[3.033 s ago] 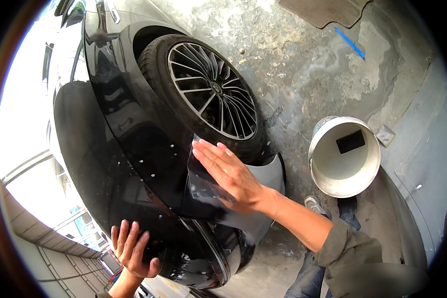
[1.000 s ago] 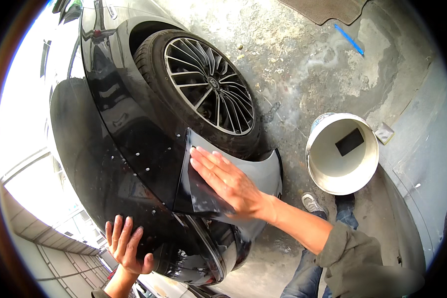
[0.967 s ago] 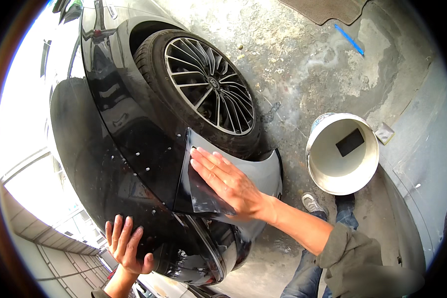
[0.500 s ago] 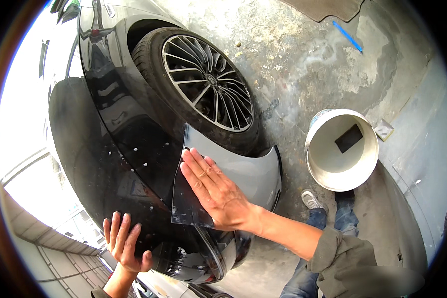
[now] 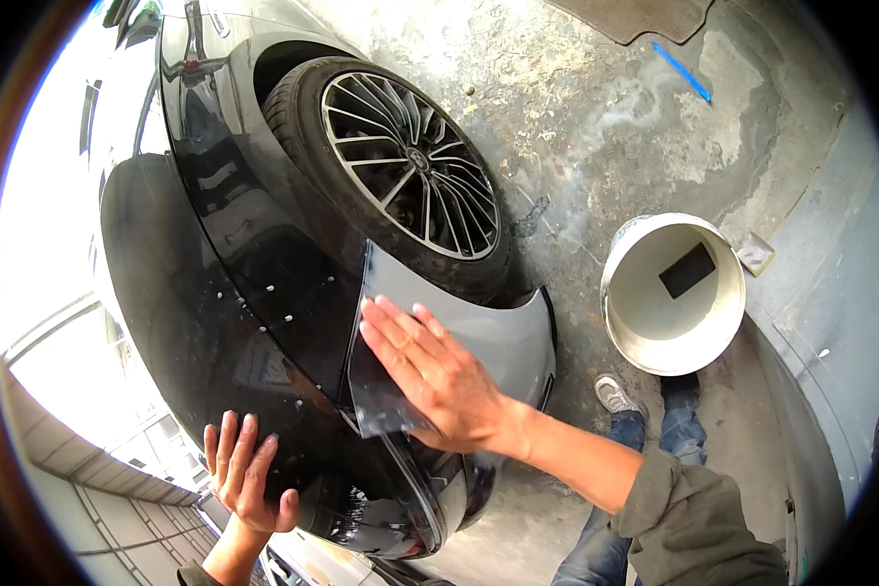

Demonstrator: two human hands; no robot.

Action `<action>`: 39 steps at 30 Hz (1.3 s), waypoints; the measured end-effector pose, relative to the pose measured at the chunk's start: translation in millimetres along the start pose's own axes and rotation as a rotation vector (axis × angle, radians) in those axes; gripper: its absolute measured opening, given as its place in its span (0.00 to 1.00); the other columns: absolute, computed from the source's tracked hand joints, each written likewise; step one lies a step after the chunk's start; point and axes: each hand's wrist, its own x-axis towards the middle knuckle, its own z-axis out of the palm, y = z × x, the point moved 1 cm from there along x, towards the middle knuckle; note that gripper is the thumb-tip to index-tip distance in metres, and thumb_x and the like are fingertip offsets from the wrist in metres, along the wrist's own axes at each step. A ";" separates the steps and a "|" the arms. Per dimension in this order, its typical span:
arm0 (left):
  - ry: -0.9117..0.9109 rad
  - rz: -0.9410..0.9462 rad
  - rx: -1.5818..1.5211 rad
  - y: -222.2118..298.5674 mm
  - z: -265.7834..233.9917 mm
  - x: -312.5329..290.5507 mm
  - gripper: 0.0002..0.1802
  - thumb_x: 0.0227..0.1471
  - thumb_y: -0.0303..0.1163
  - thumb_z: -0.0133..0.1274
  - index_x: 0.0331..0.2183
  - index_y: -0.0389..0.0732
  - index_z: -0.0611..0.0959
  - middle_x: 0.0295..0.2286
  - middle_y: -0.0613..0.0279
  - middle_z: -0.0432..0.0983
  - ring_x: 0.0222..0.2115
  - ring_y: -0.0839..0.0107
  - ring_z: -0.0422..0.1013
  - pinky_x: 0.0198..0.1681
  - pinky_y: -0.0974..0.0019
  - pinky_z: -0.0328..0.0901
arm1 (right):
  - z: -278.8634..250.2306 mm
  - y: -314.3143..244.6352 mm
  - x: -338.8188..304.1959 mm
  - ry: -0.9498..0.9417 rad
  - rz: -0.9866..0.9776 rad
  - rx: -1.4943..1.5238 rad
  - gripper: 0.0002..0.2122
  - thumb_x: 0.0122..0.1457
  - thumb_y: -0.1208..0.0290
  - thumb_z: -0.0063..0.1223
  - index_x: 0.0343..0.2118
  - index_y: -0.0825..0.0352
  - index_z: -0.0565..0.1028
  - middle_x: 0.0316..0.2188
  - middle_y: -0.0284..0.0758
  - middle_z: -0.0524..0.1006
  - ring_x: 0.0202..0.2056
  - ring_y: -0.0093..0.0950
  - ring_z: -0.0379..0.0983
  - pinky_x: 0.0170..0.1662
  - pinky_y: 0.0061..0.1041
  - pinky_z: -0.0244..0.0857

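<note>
My right hand point(image 5: 444, 386) lies flat with its fingers stretched out and close together, pressing a dark, thin sheet of sandpaper point(image 5: 381, 415) against the car. Under and beside it is the matt grey part of the bumper point(image 5: 493, 337), just below the front wheel. One corner of the sheet sticks out past the palm, over the edge of the glossy black panel point(image 5: 308, 347). With fingers spread, my left hand point(image 5: 242, 479) rests on the black bodywork near the headlight point(image 5: 347, 513) and holds nothing.
White specks dot the black panel. The spoked wheel point(image 5: 415, 161) stands beyond the bumper. A white bucket point(image 5: 620, 322) with a dark rectangular piece point(image 5: 687, 271) inside stands right of the car, near my shoe point(image 5: 613, 394). Blue tape point(image 5: 682, 70) lies on the worn floor point(image 5: 596, 127).
My right hand and the sandpaper have slid slightly to the right over the grey bumper, and the sheet has turned a little. My left hand stays in place.
</note>
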 end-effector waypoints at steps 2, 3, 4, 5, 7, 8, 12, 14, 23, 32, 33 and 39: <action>-0.003 0.000 -0.008 1.7 1.2 -1.7 0.33 0.61 0.51 0.43 0.48 0.29 0.81 0.55 0.32 0.72 0.62 0.34 0.63 0.68 0.35 0.46 | -7.0 5.5 13.8 -0.030 0.029 -0.026 0.41 0.56 0.61 0.52 0.69 0.79 0.53 0.72 0.52 0.51 0.73 0.46 0.46 0.73 0.46 0.40; -0.003 0.000 -0.012 2.0 1.8 -0.7 0.33 0.61 0.51 0.43 0.48 0.29 0.81 0.55 0.32 0.72 0.62 0.34 0.63 0.68 0.35 0.46 | -5.0 7.3 15.5 -0.016 0.026 -0.033 0.41 0.57 0.60 0.53 0.69 0.79 0.52 0.72 0.52 0.50 0.73 0.47 0.45 0.74 0.45 0.40; 0.004 0.002 -0.011 1.2 1.0 1.0 0.34 0.61 0.51 0.43 0.48 0.29 0.81 0.55 0.32 0.72 0.62 0.34 0.63 0.68 0.36 0.46 | -3.2 6.0 12.2 -0.001 0.019 -0.012 0.42 0.56 0.60 0.54 0.70 0.78 0.51 0.72 0.52 0.50 0.73 0.47 0.44 0.73 0.46 0.40; -0.002 0.003 -0.012 1.0 0.7 1.0 0.34 0.61 0.51 0.43 0.49 0.29 0.81 0.55 0.32 0.72 0.62 0.34 0.63 0.68 0.36 0.46 | -0.2 3.4 5.0 0.013 0.013 0.009 0.43 0.55 0.61 0.55 0.70 0.78 0.50 0.72 0.52 0.49 0.73 0.47 0.44 0.73 0.46 0.40; -0.001 0.007 -0.008 0.9 1.6 -1.1 0.34 0.61 0.51 0.43 0.48 0.29 0.81 0.55 0.32 0.72 0.62 0.34 0.63 0.68 0.35 0.46 | 0.5 3.5 0.0 0.024 0.004 0.052 0.44 0.54 0.62 0.56 0.70 0.77 0.50 0.72 0.52 0.49 0.73 0.48 0.44 0.73 0.47 0.40; -0.002 0.009 -0.008 1.2 2.2 -2.2 0.34 0.61 0.51 0.43 0.48 0.29 0.81 0.55 0.32 0.72 0.62 0.34 0.63 0.68 0.35 0.46 | -0.5 5.9 3.7 0.024 0.008 0.035 0.44 0.55 0.61 0.55 0.70 0.77 0.50 0.72 0.53 0.50 0.73 0.49 0.45 0.73 0.47 0.41; -0.004 -0.003 -0.001 1.9 1.3 -1.2 0.34 0.60 0.52 0.43 0.48 0.29 0.81 0.55 0.33 0.73 0.62 0.34 0.63 0.68 0.35 0.46 | 0.2 7.4 14.1 0.077 0.007 0.037 0.39 0.58 0.61 0.51 0.69 0.78 0.54 0.71 0.54 0.53 0.72 0.50 0.49 0.72 0.48 0.44; -0.001 -0.008 -0.003 1.6 1.2 -2.0 0.33 0.60 0.51 0.43 0.48 0.29 0.81 0.55 0.33 0.73 0.62 0.34 0.63 0.68 0.36 0.46 | 1.8 -3.5 -0.3 0.091 -0.016 0.074 0.38 0.59 0.62 0.49 0.69 0.78 0.54 0.71 0.54 0.53 0.72 0.50 0.49 0.72 0.47 0.43; -0.005 0.002 -0.005 1.6 0.5 0.2 0.33 0.60 0.51 0.43 0.49 0.30 0.81 0.55 0.33 0.73 0.62 0.34 0.62 0.69 0.36 0.45 | 11.8 -10.1 -3.9 -0.008 -0.003 -0.029 0.33 0.59 0.75 0.39 0.69 0.79 0.53 0.73 0.53 0.48 0.73 0.47 0.44 0.73 0.44 0.41; -0.007 0.018 0.003 0.7 1.0 -0.5 0.33 0.61 0.51 0.42 0.49 0.29 0.81 0.55 0.32 0.72 0.62 0.34 0.62 0.68 0.35 0.45 | 9.2 -19.9 -16.3 -0.003 -0.086 -0.011 0.29 0.65 0.70 0.34 0.66 0.81 0.59 0.71 0.53 0.53 0.72 0.47 0.49 0.73 0.44 0.45; -0.009 0.022 0.008 0.2 1.1 -0.1 0.33 0.61 0.51 0.42 0.49 0.29 0.81 0.55 0.32 0.72 0.62 0.34 0.62 0.68 0.35 0.45 | 12.4 -17.7 -16.0 -0.017 -0.094 -0.003 0.29 0.65 0.70 0.34 0.68 0.80 0.56 0.72 0.53 0.51 0.73 0.46 0.45 0.73 0.44 0.42; 0.026 0.002 0.023 2.2 1.6 -0.6 0.33 0.59 0.51 0.43 0.48 0.31 0.82 0.54 0.34 0.74 0.61 0.35 0.64 0.68 0.35 0.46 | 43.9 -6.6 -132.9 0.041 0.141 0.089 0.33 0.65 0.68 0.38 0.71 0.77 0.48 0.74 0.53 0.43 0.75 0.46 0.36 0.75 0.44 0.33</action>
